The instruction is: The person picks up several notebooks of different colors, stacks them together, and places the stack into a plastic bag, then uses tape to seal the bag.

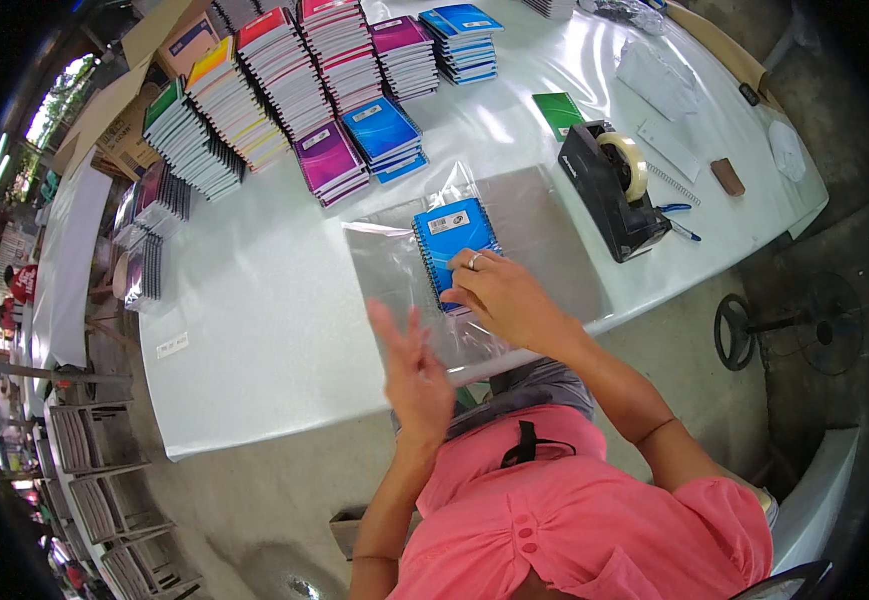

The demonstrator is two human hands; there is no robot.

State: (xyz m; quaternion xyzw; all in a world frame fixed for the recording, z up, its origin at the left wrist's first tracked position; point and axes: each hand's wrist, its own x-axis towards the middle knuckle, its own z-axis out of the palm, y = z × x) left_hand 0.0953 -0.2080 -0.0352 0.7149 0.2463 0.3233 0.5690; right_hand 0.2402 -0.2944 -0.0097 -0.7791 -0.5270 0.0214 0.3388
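A blue spiral-bound notebook [451, 222] with a white label lies on a sheet of clear plastic film [554, 240] spread near the table's front edge. Across the lower part of the notebook lies my right hand [509, 300], its fingers bent and closed on it, a ring on one finger. The covered part of the notebook is hidden by that hand. My left hand [416, 385] hovers over the film's front left part, apart from the notebook. Its fingers are spread with nothing in them, blurred by motion.
Tall stacks of colored notebooks [284, 75] stand along the back left, with lower purple [329, 160] and blue stacks [382, 130] before them. A black tape dispenser [604, 190] is right of the film, near blue pens [682, 228] and a green notebook [557, 112].
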